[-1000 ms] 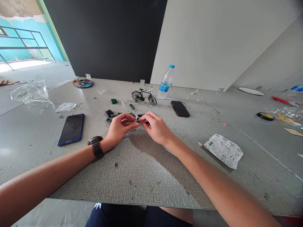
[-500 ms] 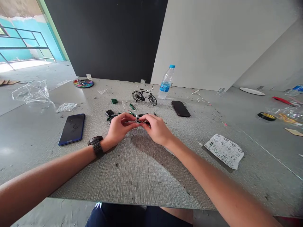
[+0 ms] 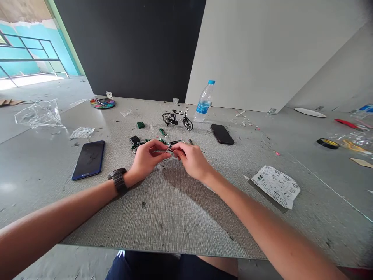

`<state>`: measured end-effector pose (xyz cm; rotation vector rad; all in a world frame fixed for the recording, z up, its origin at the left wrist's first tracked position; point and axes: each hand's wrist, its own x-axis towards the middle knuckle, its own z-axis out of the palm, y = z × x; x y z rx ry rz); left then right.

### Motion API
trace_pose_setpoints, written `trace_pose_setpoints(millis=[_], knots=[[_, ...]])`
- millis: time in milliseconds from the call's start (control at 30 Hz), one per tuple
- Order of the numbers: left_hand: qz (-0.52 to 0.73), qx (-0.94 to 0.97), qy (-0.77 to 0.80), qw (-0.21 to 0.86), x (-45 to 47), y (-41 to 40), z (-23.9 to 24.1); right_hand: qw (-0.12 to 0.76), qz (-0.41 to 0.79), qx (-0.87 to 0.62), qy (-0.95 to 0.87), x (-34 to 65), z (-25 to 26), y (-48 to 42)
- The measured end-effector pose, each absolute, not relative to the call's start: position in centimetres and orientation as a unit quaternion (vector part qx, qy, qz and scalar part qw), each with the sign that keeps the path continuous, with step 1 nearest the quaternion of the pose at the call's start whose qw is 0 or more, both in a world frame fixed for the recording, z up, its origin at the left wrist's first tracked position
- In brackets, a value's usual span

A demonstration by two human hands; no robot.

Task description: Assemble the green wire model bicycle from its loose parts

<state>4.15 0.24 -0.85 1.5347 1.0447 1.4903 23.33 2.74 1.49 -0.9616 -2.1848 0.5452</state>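
Note:
My left hand (image 3: 149,156) is closed in a pinch on a small silvery metal part (image 3: 168,147), with a watch on that wrist. From the other side, the fingertips of my right hand (image 3: 190,157) pinch at the same small part. My fingers cover most of it, so its exact kind is unclear. Just behind my hands lie green and black model bicycle pieces (image 3: 151,141), with a small wheel (image 3: 134,149) partly hidden by my left hand. A finished-looking black model bicycle (image 3: 177,119) stands upright farther back.
A blue-edged phone (image 3: 89,160) lies left, a dark phone (image 3: 222,134) right. Behind stand a water bottle (image 3: 204,103) and a paint palette (image 3: 102,103). A printed sheet (image 3: 276,186) lies at the right, black tape (image 3: 328,143) beyond. Green blocks (image 3: 140,125) sit behind my hands.
My right hand's fingers have shifted slightly and curled a little more at the small part. My left hand stays nearly in place.

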Motion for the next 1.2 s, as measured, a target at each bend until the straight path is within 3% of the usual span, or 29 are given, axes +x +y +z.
trace_pose_setpoints(millis=[500,800,1200], knots=[[0.575,0.614,0.407,0.357,4.2,-0.1,-0.9,0.366,0.157,-0.385,-0.833,23.2,1.5,2.4],[0.527,0.693,0.412,0.27,3.5,-0.1,-0.9,0.331,0.363,-0.372,-0.788,23.5,1.7,3.1],[0.589,0.584,0.436,0.351,3.8,1.0,-0.8,0.335,0.115,-0.371,-0.859,23.4,1.4,2.6]])
